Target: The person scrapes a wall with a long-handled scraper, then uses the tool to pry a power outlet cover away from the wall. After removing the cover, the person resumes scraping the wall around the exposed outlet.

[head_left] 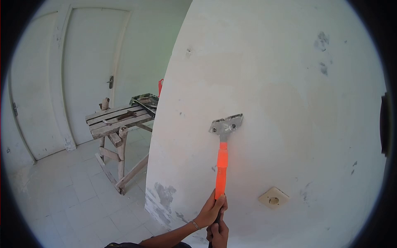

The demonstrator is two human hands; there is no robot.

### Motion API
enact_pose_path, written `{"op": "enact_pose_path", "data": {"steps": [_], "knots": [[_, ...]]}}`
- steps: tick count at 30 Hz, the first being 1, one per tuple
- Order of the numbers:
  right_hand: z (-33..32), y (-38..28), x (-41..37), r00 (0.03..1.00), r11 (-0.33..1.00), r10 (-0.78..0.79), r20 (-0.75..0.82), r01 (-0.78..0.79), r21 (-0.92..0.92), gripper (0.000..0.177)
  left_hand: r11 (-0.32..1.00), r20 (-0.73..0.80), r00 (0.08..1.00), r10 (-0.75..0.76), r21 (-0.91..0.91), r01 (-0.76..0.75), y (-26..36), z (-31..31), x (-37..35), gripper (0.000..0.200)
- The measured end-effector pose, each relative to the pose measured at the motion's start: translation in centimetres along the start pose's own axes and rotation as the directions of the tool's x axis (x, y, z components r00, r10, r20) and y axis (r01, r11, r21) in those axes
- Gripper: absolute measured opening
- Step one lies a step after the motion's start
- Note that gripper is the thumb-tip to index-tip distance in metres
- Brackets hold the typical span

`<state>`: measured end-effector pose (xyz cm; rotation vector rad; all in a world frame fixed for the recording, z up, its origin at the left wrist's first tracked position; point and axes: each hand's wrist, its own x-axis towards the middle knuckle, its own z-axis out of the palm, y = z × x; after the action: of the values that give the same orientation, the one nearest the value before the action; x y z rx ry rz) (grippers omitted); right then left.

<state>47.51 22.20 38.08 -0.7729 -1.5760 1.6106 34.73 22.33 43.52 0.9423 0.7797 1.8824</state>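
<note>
A wall scraper (222, 161) with a bright orange handle and a wide grey metal head points up along the white wall (264, 149). Its head lies at or close to the wall surface; whether the blade touches cannot be made out. My left hand (210, 213), with a bracelet at the wrist, is closed around the lower handle. Just below it, my right hand (219, 234) grips the dark end of the same handle. The fingers of both hands partly hide the grip.
A beige wall socket (273, 198) sits right of my hands. Grey bare patches (164, 194) mark the wall's lower left edge. Beyond that edge, a rough wooden trestle bench (120, 120) bearing tools stands on the tiled floor (78, 194). Two pale doors (89, 74) are behind it.
</note>
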Motion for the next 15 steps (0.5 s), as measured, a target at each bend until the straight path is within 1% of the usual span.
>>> {"op": "enact_pose_path", "data": {"steps": [2, 3, 5, 6, 7, 9, 11, 13, 14, 15], "knots": [[1.2, -1.5, 1.3, 0.997, 0.999, -0.054, 0.055, 0.054, 0.001, 0.039, 1.000, -0.034, 0.999, 0.015, -0.015, -0.015, 1.9, -0.2, 1.2, 0.031], [1.1, -1.4, 1.4, 0.997, 0.998, -0.057, 0.056, 0.057, 0.005, 0.039, 1.000, -0.033, 0.999, 0.016, -0.011, -0.017, 1.7, -0.3, 1.4, 0.031], [0.4, -0.7, 1.8, 0.997, 0.999, -0.038, 0.069, 0.037, 0.008, 0.039, 0.997, -0.028, 0.998, 0.064, 0.035, -0.063, 0.6, -0.6, 1.7, 0.030], [-0.4, 0.2, 1.5, 0.999, 1.000, -0.002, 0.051, 0.003, -0.021, 0.038, 0.999, -0.009, 0.999, 0.040, 0.005, -0.040, 0.0, -0.5, 1.2, 0.030], [-1.1, 1.3, 0.9, 0.998, 1.000, -0.006, 0.059, 0.007, -0.025, 0.038, 0.999, -0.013, 0.999, 0.049, 0.004, -0.049, -0.8, -0.4, 0.6, 0.030], [-2.0, 2.5, -0.1, 0.998, 0.998, 0.056, 0.036, -0.055, -0.021, 0.041, 1.000, -0.003, 1.000, 0.012, 0.009, -0.012, -2.1, -0.2, -0.4, 0.030], [-2.3, 2.8, -0.7, 0.997, 0.999, 0.030, 0.067, -0.028, -0.019, 0.044, 1.000, 0.003, 1.000, 0.023, 0.019, -0.023, -2.4, -0.5, -0.4, 0.031], [-2.7, 2.7, -1.2, 0.996, 1.000, 0.007, 0.088, -0.006, -0.012, 0.047, 0.999, 0.023, 0.999, -0.027, -0.016, 0.027, -0.4, -0.4, 0.2, 0.032], [-3.2, 2.7, -1.4, 0.989, 0.998, 0.054, 0.137, -0.057, 0.020, 0.050, 0.999, 0.025, 0.999, -0.031, -0.015, 0.031, 0.6, -0.6, 1.0, 0.032], [-3.6, 2.7, -1.5, 0.978, 0.993, 0.096, 0.186, -0.107, 0.051, 0.054, 1.000, 0.032, 0.999, 0.008, 0.000, -0.008, 1.7, -0.9, 2.1, 0.034]]}}
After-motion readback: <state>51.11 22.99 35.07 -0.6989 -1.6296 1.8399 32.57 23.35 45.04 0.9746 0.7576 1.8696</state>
